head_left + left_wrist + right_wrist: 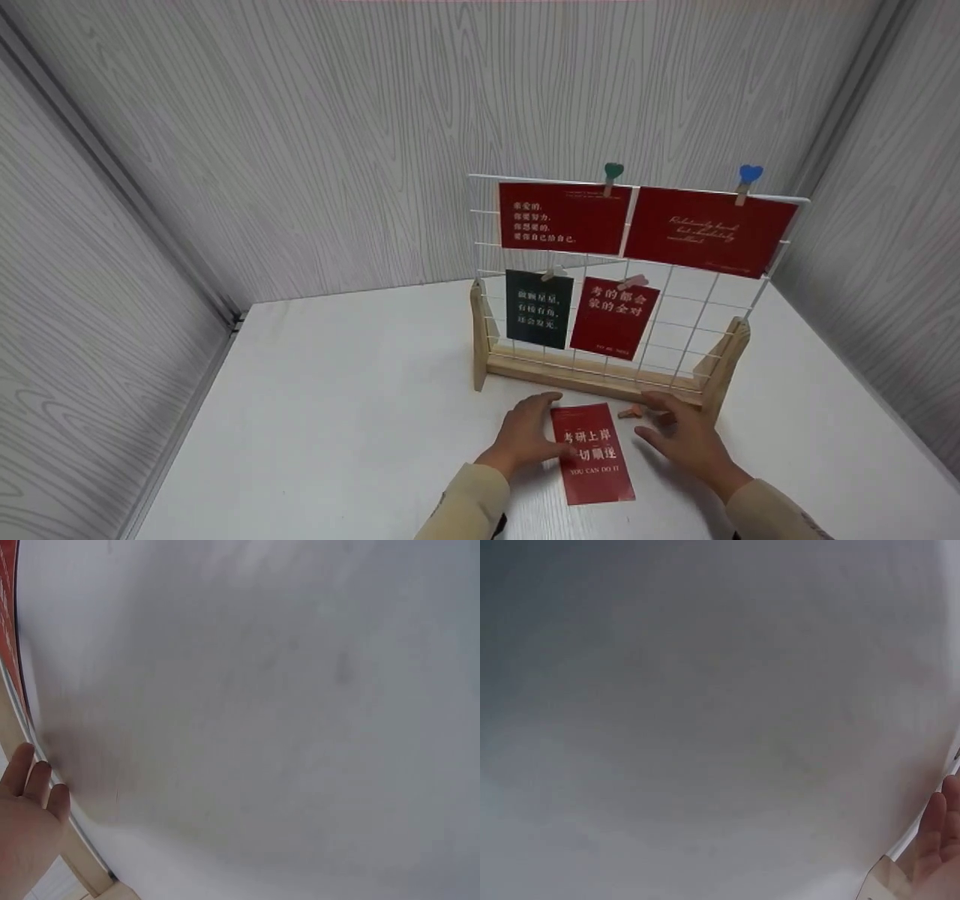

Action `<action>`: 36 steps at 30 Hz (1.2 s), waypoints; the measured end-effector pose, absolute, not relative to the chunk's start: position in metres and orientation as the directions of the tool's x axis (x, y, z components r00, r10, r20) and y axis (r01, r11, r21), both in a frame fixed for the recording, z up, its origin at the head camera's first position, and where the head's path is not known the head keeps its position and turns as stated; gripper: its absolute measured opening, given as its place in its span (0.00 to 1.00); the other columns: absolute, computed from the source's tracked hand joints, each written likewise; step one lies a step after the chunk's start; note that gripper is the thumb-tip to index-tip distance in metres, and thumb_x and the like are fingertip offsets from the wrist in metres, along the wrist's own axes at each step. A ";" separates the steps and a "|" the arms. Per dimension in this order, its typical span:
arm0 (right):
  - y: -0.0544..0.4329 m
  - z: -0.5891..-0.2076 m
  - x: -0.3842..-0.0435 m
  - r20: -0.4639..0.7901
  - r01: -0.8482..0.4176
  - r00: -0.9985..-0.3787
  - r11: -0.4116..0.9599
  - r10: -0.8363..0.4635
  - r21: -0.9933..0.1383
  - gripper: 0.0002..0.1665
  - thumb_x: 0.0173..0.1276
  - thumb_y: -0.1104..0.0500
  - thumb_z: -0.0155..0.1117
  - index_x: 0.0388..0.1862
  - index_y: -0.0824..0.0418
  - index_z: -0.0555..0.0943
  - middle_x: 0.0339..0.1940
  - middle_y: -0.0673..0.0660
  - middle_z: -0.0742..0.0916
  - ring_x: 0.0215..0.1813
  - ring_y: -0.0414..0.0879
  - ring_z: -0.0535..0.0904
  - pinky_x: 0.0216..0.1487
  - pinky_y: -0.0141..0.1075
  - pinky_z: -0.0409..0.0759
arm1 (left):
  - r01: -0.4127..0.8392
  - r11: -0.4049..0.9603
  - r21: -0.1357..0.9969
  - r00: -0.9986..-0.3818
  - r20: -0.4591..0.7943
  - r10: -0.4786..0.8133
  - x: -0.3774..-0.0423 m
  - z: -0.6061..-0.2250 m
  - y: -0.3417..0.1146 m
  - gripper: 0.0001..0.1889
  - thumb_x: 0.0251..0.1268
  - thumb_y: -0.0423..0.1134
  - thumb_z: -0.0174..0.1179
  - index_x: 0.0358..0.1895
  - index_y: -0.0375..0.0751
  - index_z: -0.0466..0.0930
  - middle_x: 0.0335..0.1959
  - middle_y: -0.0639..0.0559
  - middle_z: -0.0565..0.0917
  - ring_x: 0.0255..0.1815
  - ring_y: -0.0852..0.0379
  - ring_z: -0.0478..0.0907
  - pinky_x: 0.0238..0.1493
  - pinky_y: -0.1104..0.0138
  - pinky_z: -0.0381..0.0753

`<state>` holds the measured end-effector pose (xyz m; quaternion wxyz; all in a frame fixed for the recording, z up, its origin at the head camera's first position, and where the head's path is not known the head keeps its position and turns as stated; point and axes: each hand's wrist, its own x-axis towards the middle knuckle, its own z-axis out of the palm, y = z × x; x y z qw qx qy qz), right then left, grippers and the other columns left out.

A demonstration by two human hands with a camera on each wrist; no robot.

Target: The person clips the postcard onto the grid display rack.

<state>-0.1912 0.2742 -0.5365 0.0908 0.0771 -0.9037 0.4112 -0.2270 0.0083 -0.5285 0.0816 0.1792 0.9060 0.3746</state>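
A red card [598, 484] with white lettering lies flat on the white table in front of a wire grid rack. My left hand [523, 435] is at its left side, fingers spread, the thumb tip over the card's edge; whether it touches cannot be told. On the card's other side my right hand [686, 442] hovers with loosely bent fingers, holding nothing visible. Between that hand and the card's upper corner lies a small orange clothespin [630, 412]. The left wrist view catches the left fingers [39, 781]; the right wrist view shows the right fingers [932, 829].
Behind the hands stands the white wire grid [697, 315] on a wooden base [592, 376]. Clipped to it are red cards [562, 217] and a dark green card [538, 309]. A green heart clothespin [613, 172] and a blue one [750, 175] sit on top. Grey wood-grain panels [337, 150] surround the table.
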 end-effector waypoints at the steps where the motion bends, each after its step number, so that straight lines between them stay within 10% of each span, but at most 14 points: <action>1: 0.274 -0.537 -0.192 0.218 -0.207 -0.974 0.656 -0.065 -0.726 0.33 0.55 0.60 0.75 0.60 0.60 0.74 0.52 0.58 0.83 0.53 0.54 0.79 0.51 0.48 0.77 | 0.264 0.660 0.704 -0.922 -0.018 0.388 -0.227 -0.529 0.009 0.45 0.42 0.52 0.76 0.68 0.47 0.66 0.63 0.53 0.72 0.66 0.51 0.64 0.65 0.53 0.63; 36: 0.254 -0.539 -0.209 -0.008 0.012 -1.000 0.750 0.008 -0.661 0.08 0.59 0.60 0.71 0.38 0.54 0.83 0.33 0.47 0.83 0.37 0.43 0.76 0.43 0.45 0.78 | 0.311 0.671 0.673 -0.910 0.008 0.414 -0.221 -0.532 0.004 0.41 0.45 0.40 0.76 0.66 0.55 0.67 0.60 0.60 0.71 0.65 0.58 0.65 0.65 0.61 0.63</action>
